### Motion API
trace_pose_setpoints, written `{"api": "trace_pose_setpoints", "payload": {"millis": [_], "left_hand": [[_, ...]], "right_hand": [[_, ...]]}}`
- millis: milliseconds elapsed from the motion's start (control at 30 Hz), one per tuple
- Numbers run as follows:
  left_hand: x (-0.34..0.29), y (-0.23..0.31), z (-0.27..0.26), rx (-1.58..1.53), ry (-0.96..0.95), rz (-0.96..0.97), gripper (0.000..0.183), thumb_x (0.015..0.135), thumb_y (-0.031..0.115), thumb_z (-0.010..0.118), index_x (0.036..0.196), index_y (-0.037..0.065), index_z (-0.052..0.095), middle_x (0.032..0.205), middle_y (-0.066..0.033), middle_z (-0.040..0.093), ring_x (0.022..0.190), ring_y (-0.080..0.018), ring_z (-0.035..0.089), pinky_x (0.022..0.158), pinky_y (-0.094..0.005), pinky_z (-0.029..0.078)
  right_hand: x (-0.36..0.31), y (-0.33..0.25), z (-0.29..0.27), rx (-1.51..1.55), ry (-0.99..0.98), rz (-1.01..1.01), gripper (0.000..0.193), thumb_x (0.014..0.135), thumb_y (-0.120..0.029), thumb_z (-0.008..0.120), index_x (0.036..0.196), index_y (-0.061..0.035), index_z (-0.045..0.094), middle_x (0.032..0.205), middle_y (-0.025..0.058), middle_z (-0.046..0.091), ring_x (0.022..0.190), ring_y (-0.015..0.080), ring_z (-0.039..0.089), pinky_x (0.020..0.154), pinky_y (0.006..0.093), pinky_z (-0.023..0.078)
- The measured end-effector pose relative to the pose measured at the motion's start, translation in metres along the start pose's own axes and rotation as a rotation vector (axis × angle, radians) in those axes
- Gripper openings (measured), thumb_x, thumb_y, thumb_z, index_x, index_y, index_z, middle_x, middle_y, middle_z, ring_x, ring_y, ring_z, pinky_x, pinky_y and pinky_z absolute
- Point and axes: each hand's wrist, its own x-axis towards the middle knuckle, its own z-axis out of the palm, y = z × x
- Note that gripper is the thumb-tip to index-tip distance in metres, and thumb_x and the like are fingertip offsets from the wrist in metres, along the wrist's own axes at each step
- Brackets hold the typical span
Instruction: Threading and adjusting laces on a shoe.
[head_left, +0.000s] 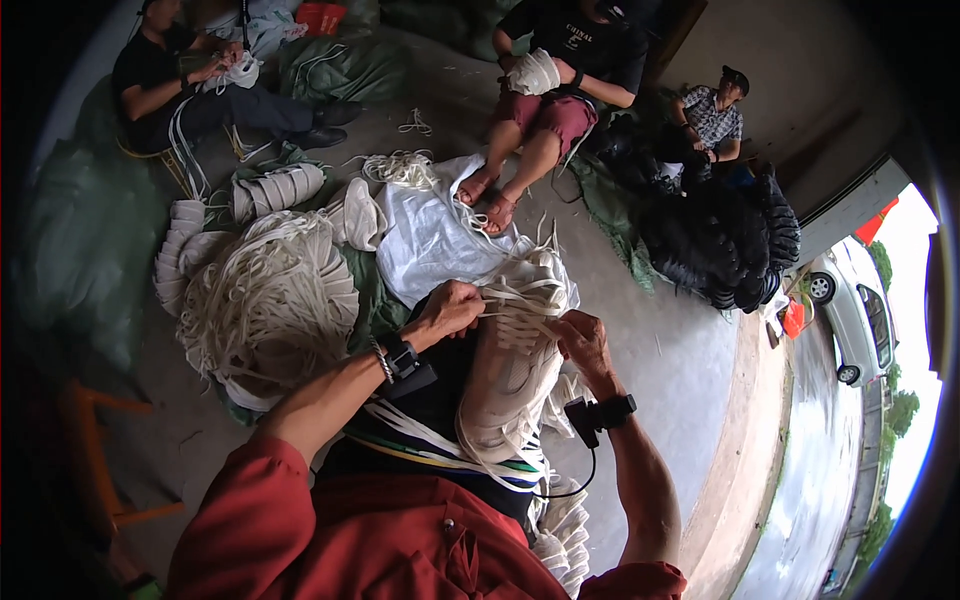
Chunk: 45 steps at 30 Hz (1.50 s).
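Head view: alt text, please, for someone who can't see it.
The person's left hand and right hand pinch pale laces on a cream shoe upper. A heap of uppers and laces lies to the left, with three co-workers beyond.

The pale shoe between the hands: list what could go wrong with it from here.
The shoe might shift, since the left hand and right hand are both up at its lacing. The loose laces near its lower end could tangle. The black cable below the right hand might snag them.
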Motion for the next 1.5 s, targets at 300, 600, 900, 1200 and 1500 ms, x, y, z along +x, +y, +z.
{"api": "trace_pose_setpoints", "payload": {"millis": [300,600,900,1200,1500], "left_hand": [[0.001,0.007,-0.015,-0.243,0.011,-0.125,0.033,0.080,0.036,0.055,0.075,0.004,0.057,0.063,-0.0037,0.057,0.045,-0.0109,0.052,0.037,-0.0211,0.039],[0.031,0.008,-0.001,-0.046,-0.022,-0.036,0.015,0.071,0.017,0.055,0.065,0.003,0.056,0.055,-0.0010,0.053,0.045,-0.0082,0.049,0.037,-0.0220,0.038],[0.011,-0.009,-0.005,0.016,0.220,0.022,0.022,0.070,0.019,0.054,0.058,0.000,0.053,0.048,-0.0055,0.051,0.041,-0.0128,0.049,0.038,-0.0272,0.039],[-0.007,-0.001,-0.021,-0.236,0.238,-0.096,0.022,0.076,0.024,0.053,0.069,0.003,0.056,0.056,-0.0035,0.054,0.040,-0.0111,0.051,0.035,-0.0211,0.039],[-0.024,-0.001,-0.008,-0.236,-0.010,-0.203,0.019,0.081,0.022,0.053,0.085,0.004,0.056,0.076,-0.0058,0.059,0.063,-0.0142,0.059,0.055,-0.0250,0.047]], "right_hand": [[0.010,0.006,-0.016,0.100,0.169,-0.052,0.034,0.085,-0.031,0.056,0.070,-0.0001,0.058,0.054,0.0011,0.051,0.050,0.0081,0.049,0.044,0.0233,0.039],[0.026,0.002,0.001,-0.035,0.114,-0.063,0.021,0.075,-0.018,0.055,0.065,0.0001,0.059,0.058,0.0009,0.052,0.054,0.0073,0.045,0.050,0.0250,0.036],[-0.006,0.011,-0.011,-0.089,0.194,-0.138,0.017,0.070,-0.013,0.051,0.064,0.0029,0.054,0.058,0.0048,0.050,0.056,0.0121,0.046,0.054,0.0273,0.038],[0.035,0.027,-0.022,-0.049,0.336,-0.205,0.026,0.080,-0.021,0.060,0.092,0.0018,0.059,0.085,0.0142,0.065,0.081,0.0218,0.063,0.075,0.0307,0.048],[0.090,0.057,-0.025,0.013,-0.079,-0.458,0.029,0.079,-0.016,0.054,0.101,0.0021,0.059,0.093,0.0111,0.062,0.077,0.0183,0.059,0.067,0.0283,0.048]]}}
